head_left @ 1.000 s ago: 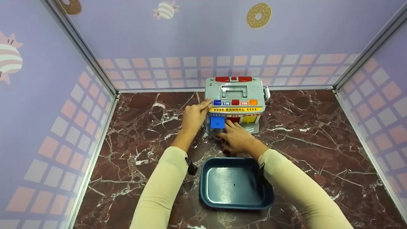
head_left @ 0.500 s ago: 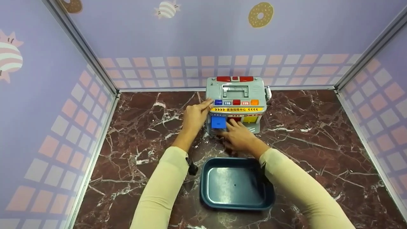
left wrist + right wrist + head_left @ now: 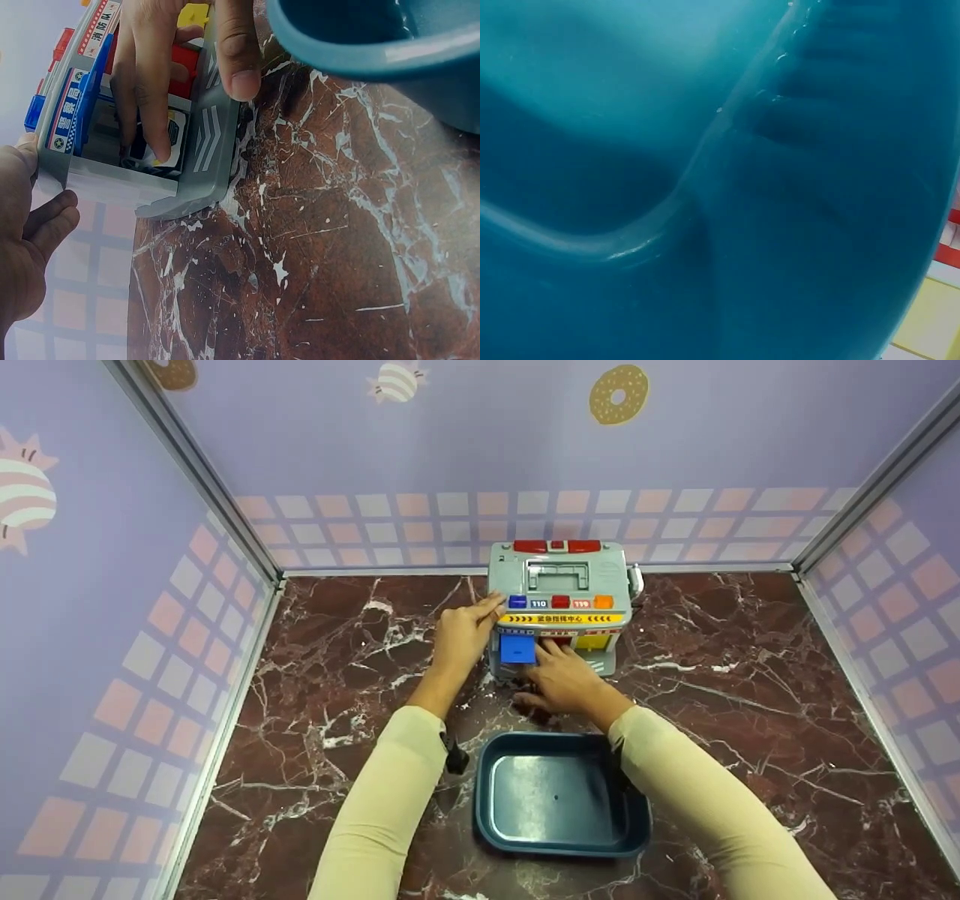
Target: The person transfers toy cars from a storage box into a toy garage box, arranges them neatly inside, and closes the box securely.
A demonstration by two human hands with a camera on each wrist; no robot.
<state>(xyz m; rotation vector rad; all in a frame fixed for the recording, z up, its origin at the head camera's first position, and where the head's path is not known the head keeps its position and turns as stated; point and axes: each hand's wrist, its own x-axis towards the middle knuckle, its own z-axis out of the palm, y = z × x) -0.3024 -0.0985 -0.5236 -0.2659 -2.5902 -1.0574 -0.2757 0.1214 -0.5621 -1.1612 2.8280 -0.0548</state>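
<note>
A grey toy emergency station (image 3: pixel 559 577) stands against the back wall, its blue door (image 3: pixel 517 649) swung up. My left hand (image 3: pixel 461 634) rests with extended fingers on the station's left roof corner. My right hand (image 3: pixel 562 682) is at the front of the station. In the left wrist view its straight fingers (image 3: pixel 154 97) reach into the bay below the blue door, touching a small white-and-black toy car (image 3: pixel 177 135) there. The right thumb points down outside the bay. The right wrist view shows mostly the inside of a teal basin and none of the right hand.
The teal basin (image 3: pixel 487 840) sits in front of the station, under the right forearm. Red and yellow doors (image 3: pixel 592 643) lie right of the blue one. Purple panels (image 3: pixel 420 450) enclose the marbled brown tabletop (image 3: pixel 322 682) at the back and both sides.
My right hand has shifted slightly, and its thumb has drawn away from the bay toward the basin. My left hand keeps its place on the station's corner. The whole view has drifted slightly.
</note>
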